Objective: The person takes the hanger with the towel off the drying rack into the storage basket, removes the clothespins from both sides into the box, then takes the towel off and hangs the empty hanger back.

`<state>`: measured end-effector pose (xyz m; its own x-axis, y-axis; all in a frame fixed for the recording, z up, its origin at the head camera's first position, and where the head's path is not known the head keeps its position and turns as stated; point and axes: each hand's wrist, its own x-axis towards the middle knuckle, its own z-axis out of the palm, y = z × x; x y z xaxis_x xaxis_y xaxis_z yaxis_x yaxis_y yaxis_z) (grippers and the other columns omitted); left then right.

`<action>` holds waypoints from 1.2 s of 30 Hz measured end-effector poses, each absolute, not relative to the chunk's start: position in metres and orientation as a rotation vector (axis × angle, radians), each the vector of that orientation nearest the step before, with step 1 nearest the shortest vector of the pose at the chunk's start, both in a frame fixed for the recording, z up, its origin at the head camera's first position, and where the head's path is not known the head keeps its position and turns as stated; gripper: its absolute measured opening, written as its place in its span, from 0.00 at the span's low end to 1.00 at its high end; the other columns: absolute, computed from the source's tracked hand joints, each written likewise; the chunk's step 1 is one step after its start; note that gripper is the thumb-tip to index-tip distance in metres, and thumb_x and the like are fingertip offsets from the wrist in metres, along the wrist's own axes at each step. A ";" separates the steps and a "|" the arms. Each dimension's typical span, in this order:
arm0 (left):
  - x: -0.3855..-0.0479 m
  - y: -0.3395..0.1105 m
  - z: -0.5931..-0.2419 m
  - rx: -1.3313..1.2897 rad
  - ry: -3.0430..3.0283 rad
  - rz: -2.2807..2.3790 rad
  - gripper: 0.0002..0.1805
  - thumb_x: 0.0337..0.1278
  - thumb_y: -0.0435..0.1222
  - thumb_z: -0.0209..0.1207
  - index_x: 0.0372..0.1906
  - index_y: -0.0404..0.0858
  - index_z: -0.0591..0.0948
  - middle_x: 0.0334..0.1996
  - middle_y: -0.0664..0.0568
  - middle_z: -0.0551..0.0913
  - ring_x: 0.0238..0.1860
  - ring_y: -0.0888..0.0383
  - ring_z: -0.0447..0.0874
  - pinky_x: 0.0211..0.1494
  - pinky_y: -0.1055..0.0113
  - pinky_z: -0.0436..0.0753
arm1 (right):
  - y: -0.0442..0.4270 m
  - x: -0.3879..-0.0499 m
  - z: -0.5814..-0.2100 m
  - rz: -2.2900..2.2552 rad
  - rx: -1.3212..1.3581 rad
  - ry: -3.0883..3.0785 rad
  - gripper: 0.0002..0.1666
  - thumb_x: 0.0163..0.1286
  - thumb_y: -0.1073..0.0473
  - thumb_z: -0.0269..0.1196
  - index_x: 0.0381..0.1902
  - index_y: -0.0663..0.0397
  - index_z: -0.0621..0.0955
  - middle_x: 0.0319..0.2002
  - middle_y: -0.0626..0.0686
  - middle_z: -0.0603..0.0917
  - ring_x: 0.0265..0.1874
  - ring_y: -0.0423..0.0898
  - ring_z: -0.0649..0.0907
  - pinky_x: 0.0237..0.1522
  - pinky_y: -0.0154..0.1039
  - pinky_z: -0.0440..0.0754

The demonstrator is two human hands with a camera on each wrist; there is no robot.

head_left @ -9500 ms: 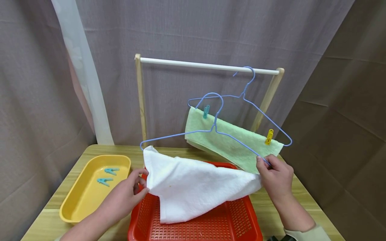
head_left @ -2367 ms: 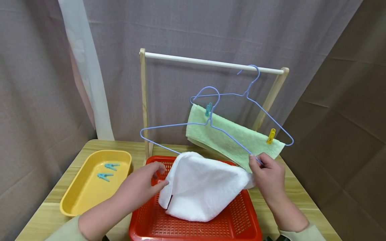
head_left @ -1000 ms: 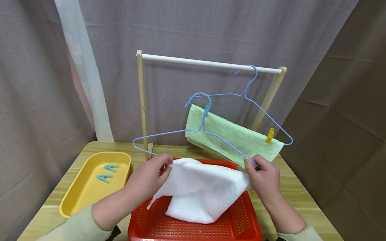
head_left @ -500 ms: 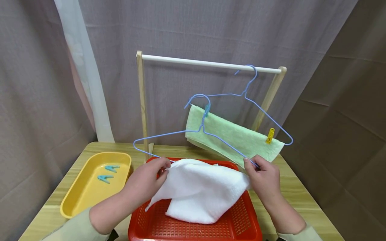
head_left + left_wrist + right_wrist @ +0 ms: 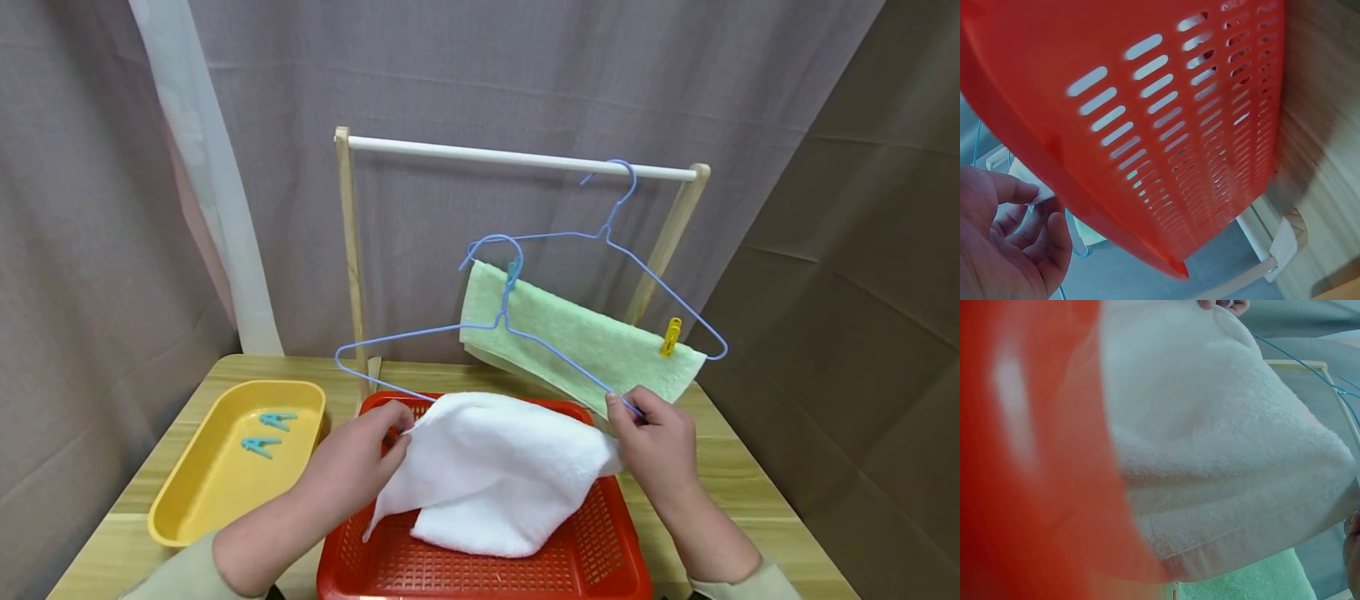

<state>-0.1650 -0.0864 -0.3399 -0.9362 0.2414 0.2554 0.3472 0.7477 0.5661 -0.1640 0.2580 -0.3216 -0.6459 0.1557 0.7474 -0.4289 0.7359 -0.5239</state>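
A white towel [image 5: 495,475] is draped over the lower bar of a blue wire hanger [image 5: 420,333], bunched toward the right, above a red basket [image 5: 487,575]. My left hand [image 5: 356,450] pinches the towel's left edge between thumb and fingers; the left wrist view shows a bit of white cloth [image 5: 1041,195] in that pinch. With thumb and curled fingers, my right hand [image 5: 663,433] grips the hanger's lower right corner, beside the towel's right end. The hanger's left corner is bare wire. Cloth covers most of the lower bar.
Behind stands a rack with a white rail [image 5: 517,157]. A second blue hanger [image 5: 613,212] hangs there, with a green towel [image 5: 585,333] held by a teal clothespin [image 5: 513,271] and a yellow clothespin [image 5: 671,337]. Left is a yellow tray [image 5: 217,492] holding two teal clothespins [image 5: 258,447].
Earlier the towel reached the hanger's left corner; it has since slid right along the bar. Over the last second my left hand moved slightly down and left, drawing the towel's edge. The right hand keeps its hold.
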 end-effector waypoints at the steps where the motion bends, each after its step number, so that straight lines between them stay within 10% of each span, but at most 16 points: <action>1: -0.165 -0.087 -0.341 -0.472 -2.776 -0.944 0.07 0.61 0.36 0.64 0.39 0.51 0.79 0.27 0.66 0.78 0.25 0.65 0.73 0.30 0.68 0.76 | 0.258 -0.164 -0.322 0.890 0.204 -2.101 0.25 0.59 0.68 0.68 0.11 0.43 0.70 0.11 0.40 0.65 0.14 0.34 0.64 0.17 0.31 0.59; 36: -0.163 -0.094 -0.356 -0.408 -2.833 -0.946 0.09 0.62 0.38 0.63 0.44 0.50 0.77 0.24 0.65 0.75 0.22 0.63 0.71 0.28 0.66 0.73 | 0.260 -0.160 -0.321 0.908 0.184 -2.138 0.24 0.60 0.68 0.68 0.11 0.44 0.71 0.11 0.41 0.65 0.14 0.36 0.65 0.16 0.31 0.60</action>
<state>-0.1635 -0.0941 -0.3557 -0.9555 0.2135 0.2034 0.2929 0.7675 0.5702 -0.1599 0.2601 -0.3208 -0.6781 0.1603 0.7173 -0.4051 0.7328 -0.5467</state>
